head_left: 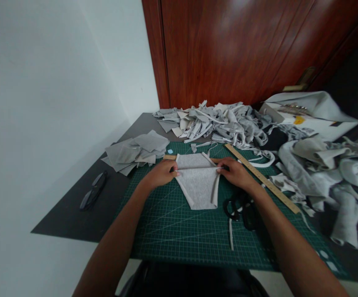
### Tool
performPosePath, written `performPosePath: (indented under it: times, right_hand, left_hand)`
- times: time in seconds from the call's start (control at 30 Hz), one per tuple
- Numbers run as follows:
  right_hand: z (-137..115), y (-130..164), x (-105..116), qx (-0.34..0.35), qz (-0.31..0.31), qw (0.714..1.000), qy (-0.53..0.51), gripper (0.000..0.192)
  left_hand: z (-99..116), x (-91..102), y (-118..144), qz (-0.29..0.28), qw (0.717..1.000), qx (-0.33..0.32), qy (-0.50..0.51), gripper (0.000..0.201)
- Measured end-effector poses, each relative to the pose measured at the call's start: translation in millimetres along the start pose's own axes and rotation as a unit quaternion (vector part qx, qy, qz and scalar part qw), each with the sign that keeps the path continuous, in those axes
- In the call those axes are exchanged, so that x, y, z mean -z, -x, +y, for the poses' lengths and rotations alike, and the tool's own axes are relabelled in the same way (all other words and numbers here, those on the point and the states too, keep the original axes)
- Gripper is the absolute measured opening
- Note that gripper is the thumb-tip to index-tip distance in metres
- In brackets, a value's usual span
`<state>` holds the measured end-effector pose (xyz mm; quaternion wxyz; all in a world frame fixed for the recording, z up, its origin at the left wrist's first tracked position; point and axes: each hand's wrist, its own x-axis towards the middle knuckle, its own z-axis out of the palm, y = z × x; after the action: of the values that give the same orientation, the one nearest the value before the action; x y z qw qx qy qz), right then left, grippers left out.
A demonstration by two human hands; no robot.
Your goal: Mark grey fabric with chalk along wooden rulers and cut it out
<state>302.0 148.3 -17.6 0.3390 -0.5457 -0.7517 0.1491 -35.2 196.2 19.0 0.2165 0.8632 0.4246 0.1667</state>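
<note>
Grey cloth (199, 187) lay between left hand (162, 173) and right hand (235, 173), both touching; fingers (174, 173) pinched opposite sides, fold (197, 168) ran crosswise, long axis near to far.

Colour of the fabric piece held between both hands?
The fabric piece is light grey, faintly mottled; it shows in the head view.

1. Light-grey heathered fabric piece (198, 187), brief-shaped, narrowing toward the near end.
2. Paler strips along slanted side edges; cannot tell if bound or rolled.
3. Crosswise fold at the widest part, upper section beyond it.
4. Spread over green gridded cutting mat (166, 231).
</note>
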Motion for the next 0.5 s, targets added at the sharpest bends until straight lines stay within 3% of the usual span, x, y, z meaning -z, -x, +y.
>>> performPosePath:
  times: [0.13,0.23,0.4,0.5]
  right_hand:
    - [-27.1,1.8,9.8,-0.003,0.093,0.983,-0.155,0.014]
    - [-48.7,4.7,15.2,-0.016,0.141,0.966,-0.215,0.023]
    - [-63.8,6.8,15.2,-0.025,0.22,0.954,-0.203,0.028]
    - [-52.5,4.6,5.1,-0.059,0.203,0.948,-0.238,0.027]
  left_hand:
    - [6.5,3.6,-7.3,0.099,0.985,0.035,0.134,0.012]
    - [18.1,4.6,-9.1,0.168,0.933,0.052,0.312,0.019]
    - [35.1,6.1,-5.6,0.218,0.819,0.04,0.53,0.036]
    - [35.4,1.6,-5.6,0.212,0.813,0.083,0.536,0.04]
